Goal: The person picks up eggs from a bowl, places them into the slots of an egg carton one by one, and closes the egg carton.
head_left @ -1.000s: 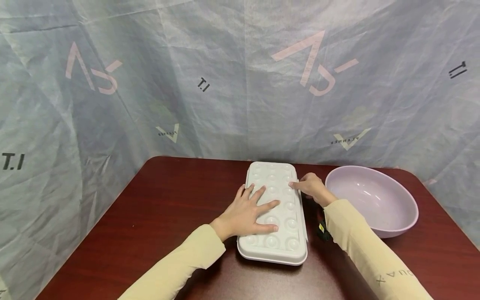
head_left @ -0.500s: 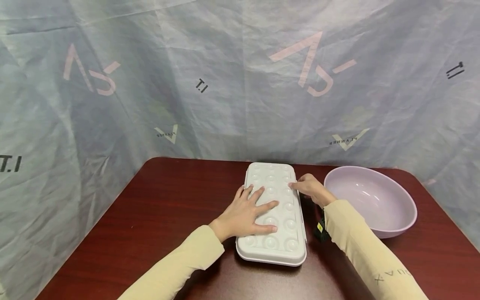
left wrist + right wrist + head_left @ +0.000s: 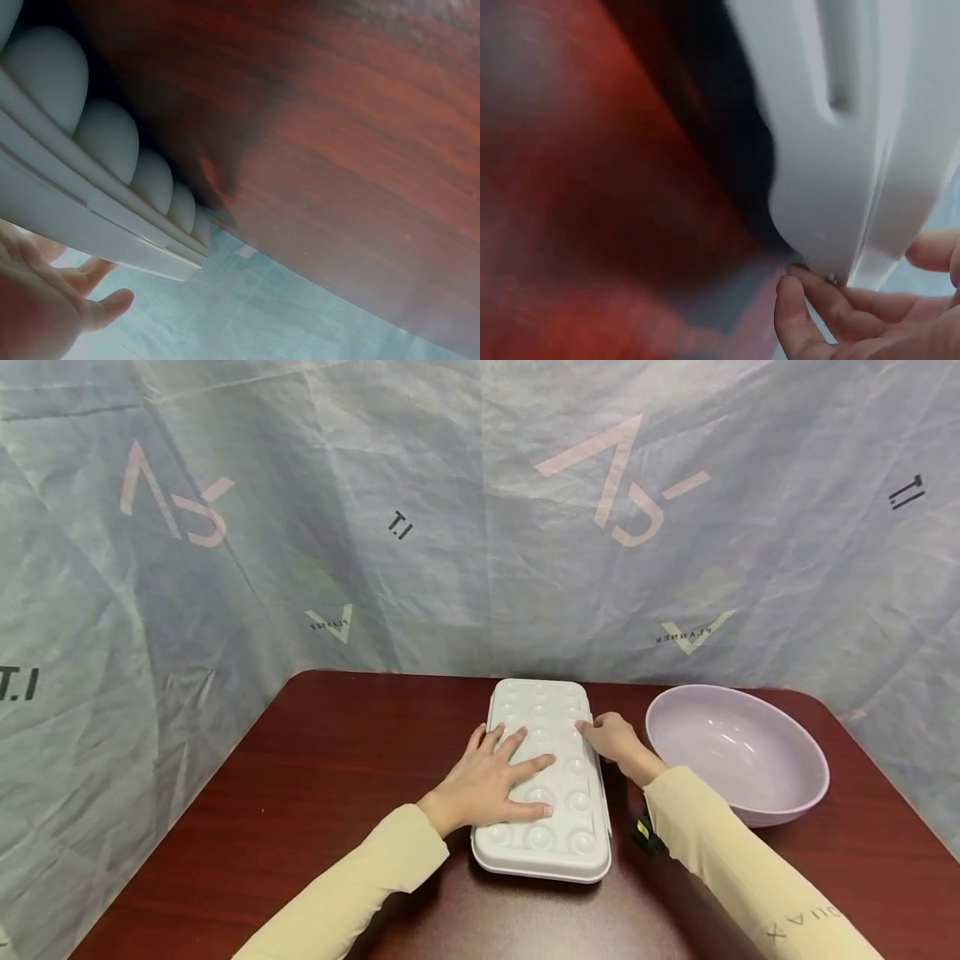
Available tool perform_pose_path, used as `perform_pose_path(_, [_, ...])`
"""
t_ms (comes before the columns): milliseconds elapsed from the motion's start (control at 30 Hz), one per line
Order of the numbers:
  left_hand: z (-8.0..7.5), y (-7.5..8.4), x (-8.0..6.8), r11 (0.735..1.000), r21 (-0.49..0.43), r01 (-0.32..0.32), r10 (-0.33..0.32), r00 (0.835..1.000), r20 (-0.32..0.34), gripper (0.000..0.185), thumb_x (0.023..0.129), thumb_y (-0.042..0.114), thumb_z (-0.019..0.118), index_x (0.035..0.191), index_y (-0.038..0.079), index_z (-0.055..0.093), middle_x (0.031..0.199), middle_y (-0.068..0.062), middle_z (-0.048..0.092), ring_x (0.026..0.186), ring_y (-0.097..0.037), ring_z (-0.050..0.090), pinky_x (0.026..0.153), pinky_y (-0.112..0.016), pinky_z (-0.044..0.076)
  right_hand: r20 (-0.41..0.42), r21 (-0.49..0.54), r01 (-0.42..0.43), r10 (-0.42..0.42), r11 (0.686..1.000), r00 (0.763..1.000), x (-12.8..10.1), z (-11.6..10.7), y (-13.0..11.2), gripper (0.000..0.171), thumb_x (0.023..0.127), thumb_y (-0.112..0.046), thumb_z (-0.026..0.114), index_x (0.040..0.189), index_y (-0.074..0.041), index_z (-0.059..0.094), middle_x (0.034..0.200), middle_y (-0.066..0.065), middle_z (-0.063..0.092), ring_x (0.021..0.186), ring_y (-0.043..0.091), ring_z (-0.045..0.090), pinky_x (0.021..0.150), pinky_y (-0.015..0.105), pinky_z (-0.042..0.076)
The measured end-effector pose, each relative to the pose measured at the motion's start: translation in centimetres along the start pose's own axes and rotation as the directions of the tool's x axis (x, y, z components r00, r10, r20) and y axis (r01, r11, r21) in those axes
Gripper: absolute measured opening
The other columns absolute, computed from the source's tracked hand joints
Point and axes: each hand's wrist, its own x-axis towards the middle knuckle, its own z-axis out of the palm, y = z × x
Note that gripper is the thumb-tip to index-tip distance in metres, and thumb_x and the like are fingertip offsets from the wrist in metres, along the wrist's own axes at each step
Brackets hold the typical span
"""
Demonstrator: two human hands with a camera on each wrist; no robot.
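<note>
A long white plastic egg box (image 3: 540,862) lies lengthwise on the table, its lid down and dotted with round bumps. My left hand (image 3: 480,783) rests on the lid with fingers spread straight. At the box's right edge, my right hand (image 3: 617,740) has its thumb on top. The right wrist view shows that hand's fingers (image 3: 832,304) curled below the edge of the box (image 3: 821,172), gripping it. Rounded cups line the box's underside (image 3: 109,139) in the left wrist view. The lid hides what is inside.
A lilac oval bowl (image 3: 738,752) stands to the right of the box, just beyond my right forearm. Below my right wrist is a small dark item with a yellow mark (image 3: 645,832). A grey printed sheet (image 3: 450,527) hangs behind the dark red table (image 3: 360,727).
The view has shifted slightly. Both hands keep their places on the egg box, and the right hand's fingers have moved only a little along its edge.
</note>
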Motion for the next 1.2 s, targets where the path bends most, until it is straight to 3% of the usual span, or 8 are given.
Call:
perform_pose_path(100, [-0.1,0.0,0.0,1.000,-0.001,0.003,-0.003,1.000,0.002,0.071,0.078,0.080,0.021,0.139,0.046,0.028,0.146,-0.010,0.031,0.133,-0.041,0.027,0.105,-0.059,0.017,-0.025,-0.035,0.035,-0.036,0.999,0.999,-1.0,0.3,0.3,0.035,0.094,-0.027,0.041,0.093,0.005,0.057,0.074,0.009,0.054,0.066,0.019,0.052,0.057,0.030,0.043])
perform_pose_path(367, [-0.1,0.0,0.0,1.000,0.005,0.005,-0.005,1.000,0.002,0.072,0.077,0.081,0.018,0.140,0.045,0.028,0.147,-0.010,0.031,0.133,-0.042,0.026,0.105,-0.059,0.017,-0.004,-0.194,0.192,-0.196,0.962,0.981,-5.3,-0.2,1.1,0.035,0.091,-0.022,0.048,0.106,0.007,0.061,0.094,0.017,0.065,0.089,0.028,0.060,0.075,0.041,0.046])
perform_pose_path(600, [0.0,0.0,0.1,1.000,0.003,0.012,-0.012,1.000,0.013,0.073,0.077,0.081,0.017,0.140,0.046,0.026,0.148,-0.010,0.029,0.134,-0.042,0.025,0.105,-0.059,0.016,0.121,-0.177,0.242,-0.223,0.954,0.967,-8.6,-0.7,1.6,0.043,0.086,-0.028,0.059,0.111,0.007,0.058,0.086,0.007,0.068,0.082,0.018,0.061,0.068,0.035,0.048])
perform_pose_path(767, [0.1,0.0,0.0,1.000,-0.004,0.015,-0.015,1.000,0.021,0.072,0.077,0.081,0.018,0.140,0.046,0.026,0.148,-0.010,0.028,0.134,-0.041,0.025,0.106,-0.059,0.015,0.139,-0.204,0.295,-0.271,0.933,0.953,-9.9,-0.6,1.9,0.047,0.080,-0.031,0.067,0.107,0.007,0.060,0.076,0.002,0.066,0.071,0.011,0.059,0.060,0.031,0.046])
perform_pose_path(933, [0.0,0.1,-0.1,1.000,0.003,0.016,-0.016,1.000,0.023,0.072,0.077,0.080,0.020,0.140,0.046,0.026,0.148,-0.010,0.029,0.134,-0.042,0.025,0.106,-0.059,0.015,0.135,-0.195,0.285,-0.262,0.938,0.956,-10.7,-0.2,1.7,0.036,0.076,-0.031,0.070,0.091,0.001,0.064,0.062,-0.002,0.059,0.060,0.010,0.051,0.053,0.028,0.041])
perform_pose_path(1200, [0.1,0.1,-0.1,1.000,-0.010,0.019,-0.019,0.999,0.030,0.072,0.077,0.080,0.020,0.141,0.046,0.024,0.149,-0.010,0.027,0.135,-0.041,0.022,0.106,-0.059,0.014,0.091,-0.172,0.200,-0.187,0.965,0.978,-11.0,0.3,1.4,0.024,0.075,-0.024,0.071,0.081,-0.001,0.065,0.060,-0.001,0.057,0.060,0.012,0.049,0.053,0.028,0.039])
